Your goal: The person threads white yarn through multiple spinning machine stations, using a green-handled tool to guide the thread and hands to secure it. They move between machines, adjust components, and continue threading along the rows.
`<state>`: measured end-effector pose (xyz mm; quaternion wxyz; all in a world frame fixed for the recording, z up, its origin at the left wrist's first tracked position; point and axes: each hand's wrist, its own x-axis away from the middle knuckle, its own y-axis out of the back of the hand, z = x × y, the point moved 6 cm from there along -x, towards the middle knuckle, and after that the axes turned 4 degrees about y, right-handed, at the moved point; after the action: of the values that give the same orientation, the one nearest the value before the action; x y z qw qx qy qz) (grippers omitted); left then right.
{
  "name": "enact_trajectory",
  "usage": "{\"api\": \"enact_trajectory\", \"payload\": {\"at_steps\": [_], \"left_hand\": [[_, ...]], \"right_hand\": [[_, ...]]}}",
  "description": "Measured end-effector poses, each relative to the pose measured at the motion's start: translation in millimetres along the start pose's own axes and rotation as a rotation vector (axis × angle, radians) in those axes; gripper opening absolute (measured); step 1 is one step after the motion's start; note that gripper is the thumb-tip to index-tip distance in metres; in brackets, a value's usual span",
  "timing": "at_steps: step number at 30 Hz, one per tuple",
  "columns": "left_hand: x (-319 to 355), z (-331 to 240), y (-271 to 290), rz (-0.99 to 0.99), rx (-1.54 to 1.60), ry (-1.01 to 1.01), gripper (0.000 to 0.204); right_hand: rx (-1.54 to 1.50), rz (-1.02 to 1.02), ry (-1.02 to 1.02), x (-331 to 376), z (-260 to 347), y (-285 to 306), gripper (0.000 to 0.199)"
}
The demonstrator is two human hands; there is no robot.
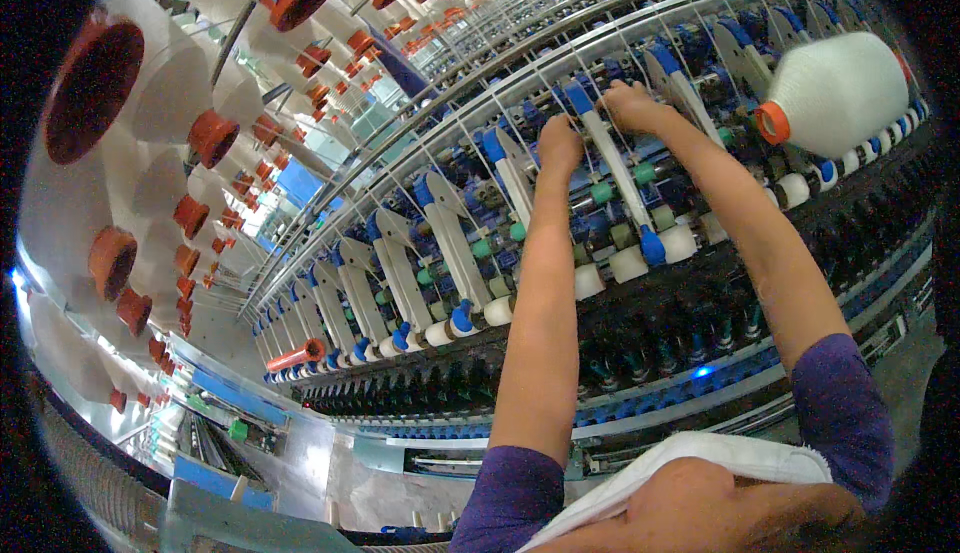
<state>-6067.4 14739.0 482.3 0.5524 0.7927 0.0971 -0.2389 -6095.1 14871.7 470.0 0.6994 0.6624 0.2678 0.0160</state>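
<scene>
Both my arms reach up into a long spinning frame. My left hand [558, 143] is curled at the frame's upper rail, beside a white drafting arm with a blue tip [510, 178]. My right hand [630, 108] is curled too, resting at the top of another white arm [625, 188]. Whether either hand pinches a thread is too small to tell. A large white yarn cone with an orange core [835, 93] hangs just right of my right forearm. Below the arms runs a row of white rollers [630, 263].
Many white yarn cones on orange tubes [140, 83] hang in the creel at the left and top. A lone orange tube [295, 356] lies on the frame at lower left. The machine's dark lower section [640, 353] and a pale floor aisle [300, 453] lie below.
</scene>
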Motion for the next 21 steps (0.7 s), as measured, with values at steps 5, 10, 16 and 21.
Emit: {"api": "enact_trajectory", "payload": {"at_steps": [5, 10, 16, 21], "left_hand": [[0, 4, -8, -0.066, 0.067, -0.017, 0.026], [32, -8, 2, -0.189, -0.117, -0.224, 0.040], [141, -16, 29, -0.170, 0.092, 0.096, 0.041], [164, -19, 15, 0.024, 0.110, 0.287, 0.055]], "right_hand": [[0.009, -0.118, 0.040, 14, 15, 12, 0.020], [-0.110, -0.478, -0.070, 66, 7, 47, 0.026], [-0.469, -0.335, -0.310, 138, 8, 32, 0.029], [-0.554, -0.257, -0.347, 155, 14, 5, 0.048]]}}
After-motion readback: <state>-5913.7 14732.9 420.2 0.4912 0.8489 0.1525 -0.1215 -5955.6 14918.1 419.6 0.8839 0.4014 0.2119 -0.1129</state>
